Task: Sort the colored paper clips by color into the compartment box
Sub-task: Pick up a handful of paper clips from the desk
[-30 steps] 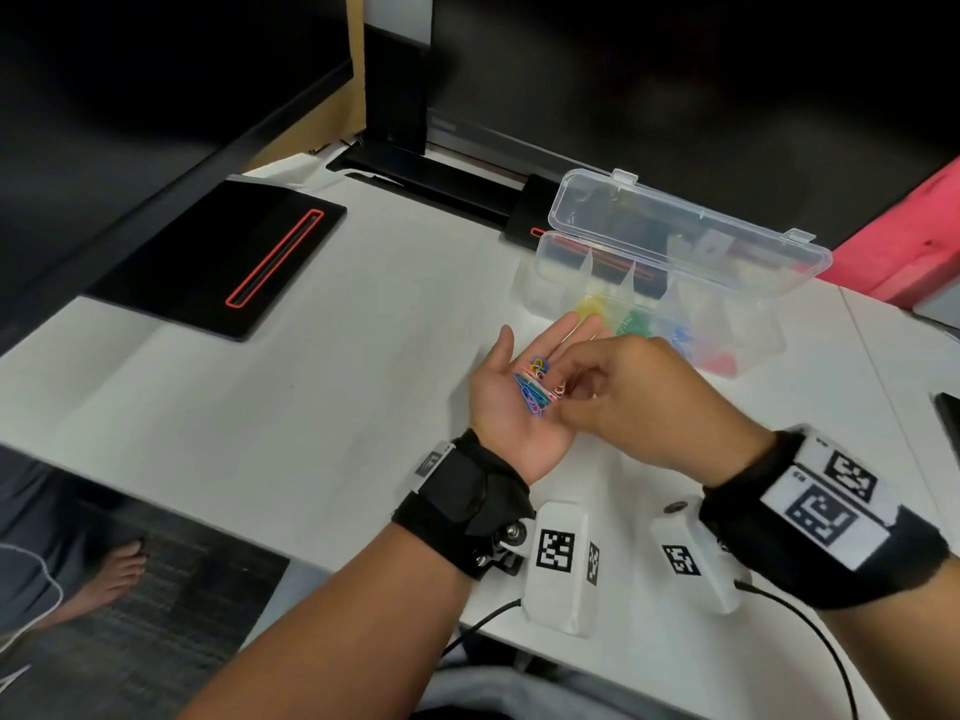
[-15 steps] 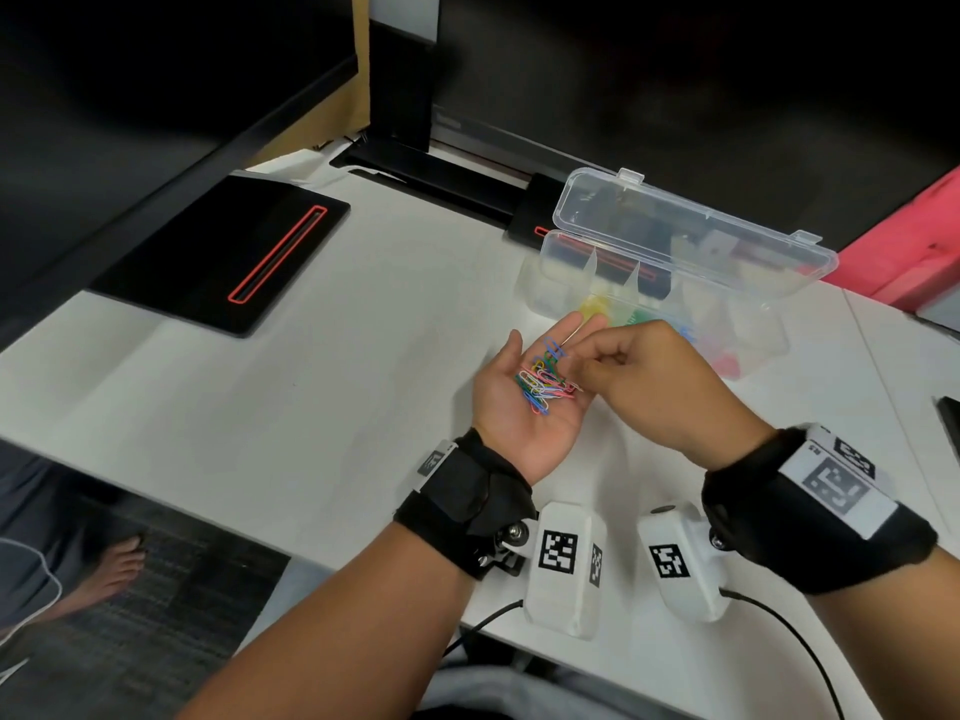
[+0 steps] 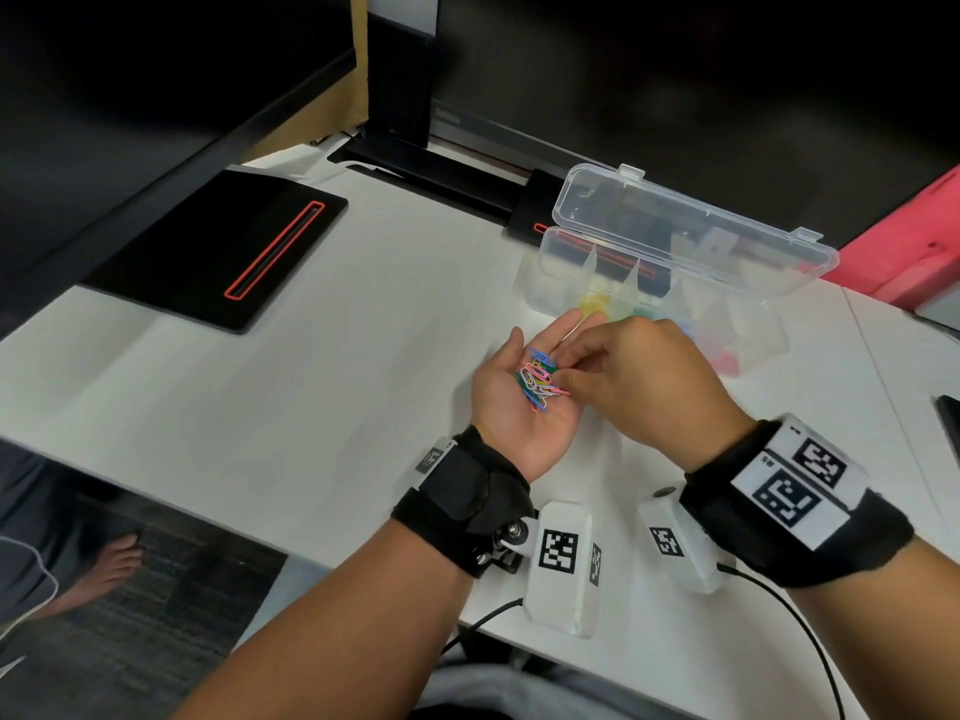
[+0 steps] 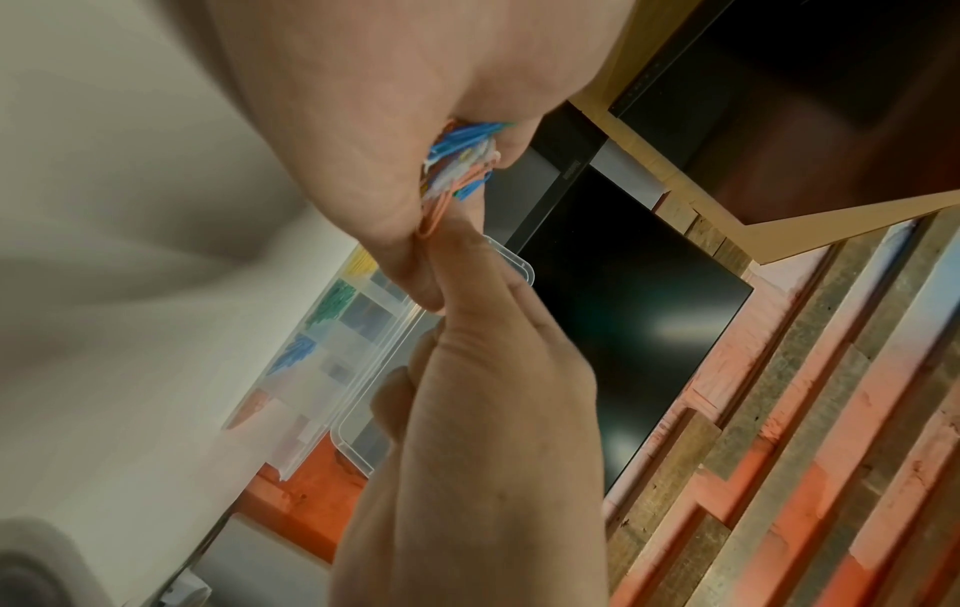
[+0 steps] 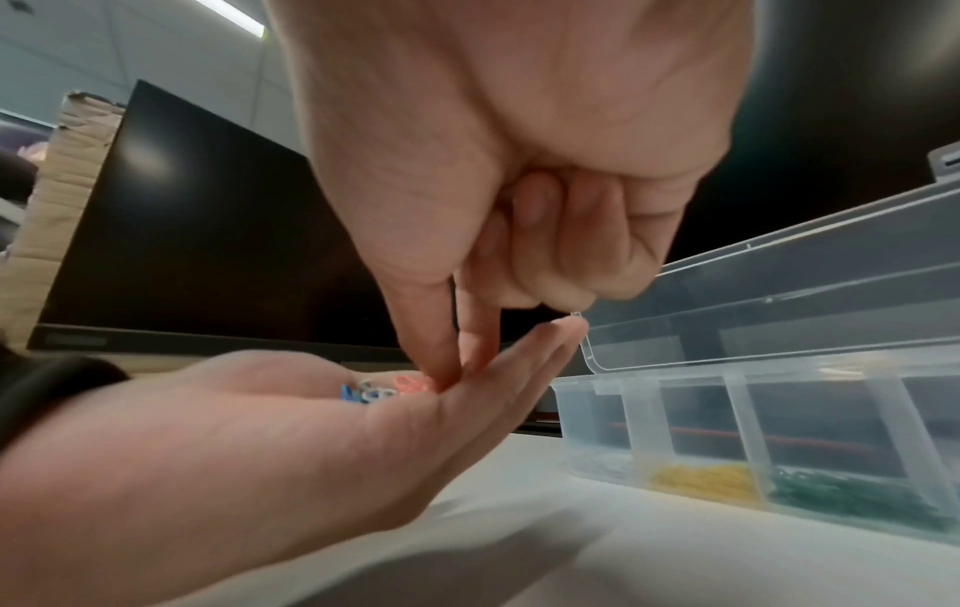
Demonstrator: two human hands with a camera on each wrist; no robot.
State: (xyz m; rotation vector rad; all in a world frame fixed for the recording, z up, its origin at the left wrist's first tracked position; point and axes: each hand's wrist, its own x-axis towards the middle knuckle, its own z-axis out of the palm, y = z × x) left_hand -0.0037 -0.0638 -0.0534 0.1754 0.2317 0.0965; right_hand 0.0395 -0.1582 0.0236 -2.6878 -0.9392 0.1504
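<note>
My left hand (image 3: 511, 415) lies palm up over the white table, fingers straight, with a small pile of colored paper clips (image 3: 537, 379) on the palm. My right hand (image 3: 563, 376) reaches in from the right. Its thumb and forefinger pinch a pink clip (image 5: 413, 382) at the pile's edge, and its other fingers are curled. The clear compartment box (image 3: 540, 262) stands open just beyond both hands, lid (image 3: 691, 236) tilted back. Its compartments hold yellow clips (image 5: 701, 478), green clips (image 5: 852, 493), blue clips (image 4: 296, 353) and red clips (image 3: 727, 362), each color apart.
A black pad with a red outlined slot (image 3: 223, 252) lies at the left of the table. A monitor stand (image 3: 400, 96) rises behind. A dark phone edge (image 3: 950, 428) shows at the far right, and a pink block (image 3: 904, 246) lies behind the box.
My right thumb and forefinger have come down from near the left fingertips into the pile on the palm. The left hand has stayed in place.
</note>
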